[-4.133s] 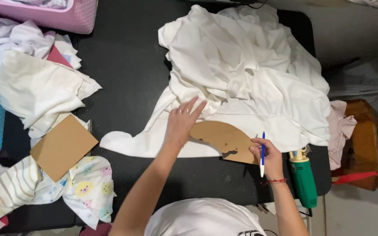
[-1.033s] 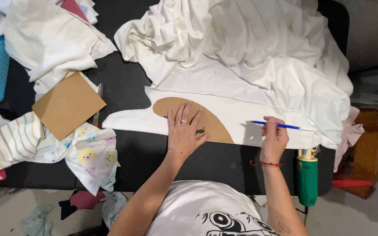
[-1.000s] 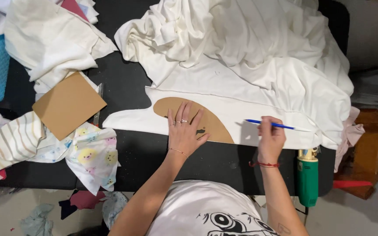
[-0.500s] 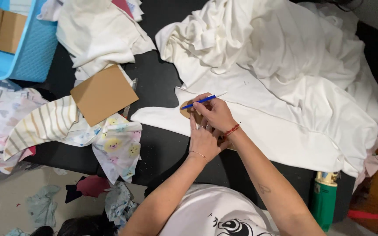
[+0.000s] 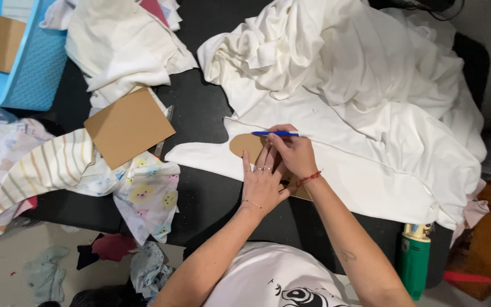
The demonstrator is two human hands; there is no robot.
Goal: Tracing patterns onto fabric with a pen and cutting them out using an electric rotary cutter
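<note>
The left hand [image 5: 262,185] still lies flat, fingers spread, pressing the cardboard pattern [image 5: 244,145] onto the white fabric [image 5: 370,113] on the black bench [image 5: 211,193]. The right hand [image 5: 295,154], gripping the blue pen [image 5: 275,133], has crossed over from the pattern's right end to its left.

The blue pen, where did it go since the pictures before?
The right hand carried the blue pen from the right end of the brown cardboard shape across to its left end, crossing over the left hand. The pen stayed gripped the whole time. The left hand kept pressing the shape flat on the white cloth.
</note>
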